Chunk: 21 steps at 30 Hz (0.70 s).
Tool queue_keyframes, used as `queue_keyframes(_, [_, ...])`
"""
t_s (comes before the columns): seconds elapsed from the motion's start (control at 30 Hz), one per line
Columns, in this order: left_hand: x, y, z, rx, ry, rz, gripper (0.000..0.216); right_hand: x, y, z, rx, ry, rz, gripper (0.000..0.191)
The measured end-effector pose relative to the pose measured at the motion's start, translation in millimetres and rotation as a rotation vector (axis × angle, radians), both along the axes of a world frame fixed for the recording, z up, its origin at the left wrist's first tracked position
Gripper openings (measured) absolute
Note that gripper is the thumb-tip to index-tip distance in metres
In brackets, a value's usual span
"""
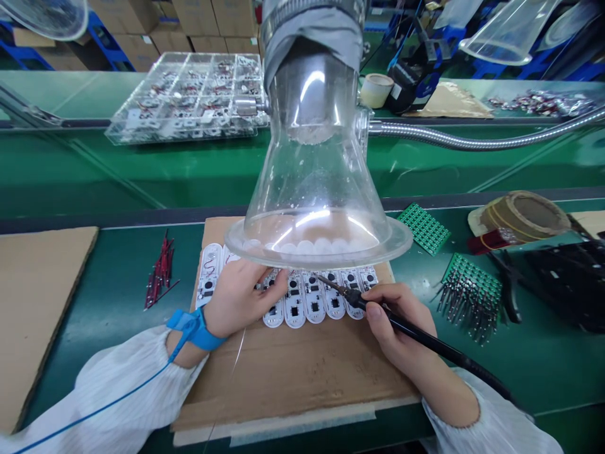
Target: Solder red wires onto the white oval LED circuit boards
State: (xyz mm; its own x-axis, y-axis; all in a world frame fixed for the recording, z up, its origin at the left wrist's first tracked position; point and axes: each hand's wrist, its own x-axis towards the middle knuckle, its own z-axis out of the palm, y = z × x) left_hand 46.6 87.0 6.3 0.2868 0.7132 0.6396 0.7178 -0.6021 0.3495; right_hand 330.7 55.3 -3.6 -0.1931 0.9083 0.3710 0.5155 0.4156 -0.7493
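My right hand (pixel 401 321) is closed around a black soldering iron (pixel 406 328), its tip pointing left over a row of white rounded circuit boards (pixel 314 302). The boards lie side by side on a brown cardboard sheet (pixel 302 366). Over the left part of the row is my left hand (pixel 246 290), thumb and fingers drawn together, fingertips partly hidden by the clear fume hood (pixel 316 189). A thin silvery solder wire (pixel 240 350) trails from beneath this hand. A blue wrist strap (pixel 198 328) circles the left wrist.
Red-black leads (pixel 161 271) lie left, near another cardboard sheet (pixel 42 302). At right are green perforated boards (pixel 425 228), one bristling with leads (pixel 467 309), pliers (pixel 509 290) and a tape roll (pixel 520 217). A clear compartment box (pixel 189 94) stands on the shelf behind.
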Motion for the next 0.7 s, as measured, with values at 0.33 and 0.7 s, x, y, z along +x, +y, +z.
queue_keyframes(0.33, [-1.6,-0.5,0.4,0.0,-0.025,0.03,0.012,11.4,-7.0,-14.4,-0.045,0.138,-0.043,0.006])
queue_keyframes(0.7, [-0.5,0.0,1.9,-0.053,-0.032,0.036,0.011,5.4,-3.8,-10.9,-0.089,0.066,0.03,0.01])
